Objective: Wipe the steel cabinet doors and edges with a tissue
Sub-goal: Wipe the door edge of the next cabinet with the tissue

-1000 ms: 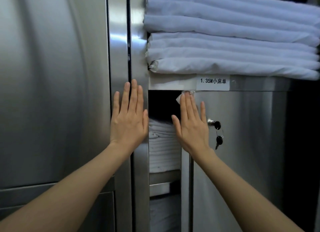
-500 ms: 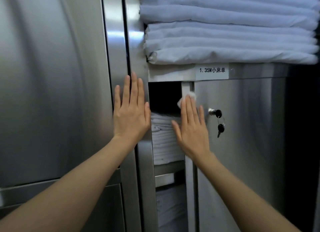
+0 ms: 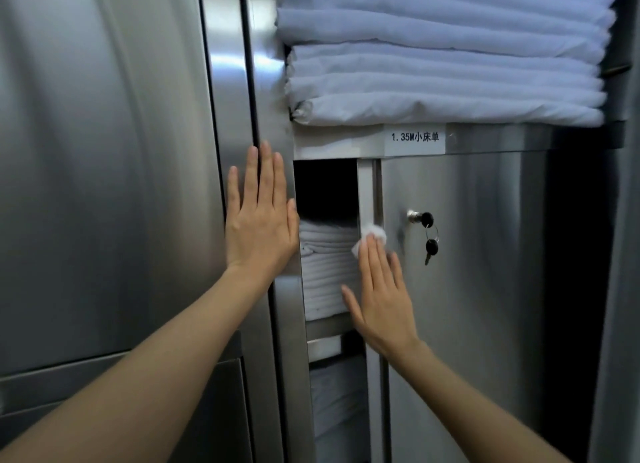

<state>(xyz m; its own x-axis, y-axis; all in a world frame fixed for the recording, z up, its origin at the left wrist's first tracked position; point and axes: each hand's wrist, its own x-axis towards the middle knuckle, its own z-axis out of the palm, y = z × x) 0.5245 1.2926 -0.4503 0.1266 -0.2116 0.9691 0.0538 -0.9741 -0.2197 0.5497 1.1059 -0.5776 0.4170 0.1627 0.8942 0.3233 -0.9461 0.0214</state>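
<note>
My right hand [image 3: 381, 300] lies flat with straight fingers on the left edge of the steel cabinet door [image 3: 485, 272], pressing a crumpled white tissue [image 3: 372, 236] under its fingertips against that edge. The tissue sticks out above the fingers. My left hand [image 3: 259, 217] is flat and open, pressed against the steel frame post [image 3: 270, 82] beside the large left steel door [image 3: 104, 185]. The right door stands slightly ajar, leaving a dark gap between post and door.
A lock with keys hanging [image 3: 427, 234] sits on the right door just right of the tissue. Folded white linens [image 3: 443, 57] are stacked on the shelf above, over a label [image 3: 414, 138]. More folded linen [image 3: 327, 268] shows inside the gap.
My right hand has slid the tissue down the door's left edge, from just under the shelf to lock height. My left hand has stayed flat on the post.
</note>
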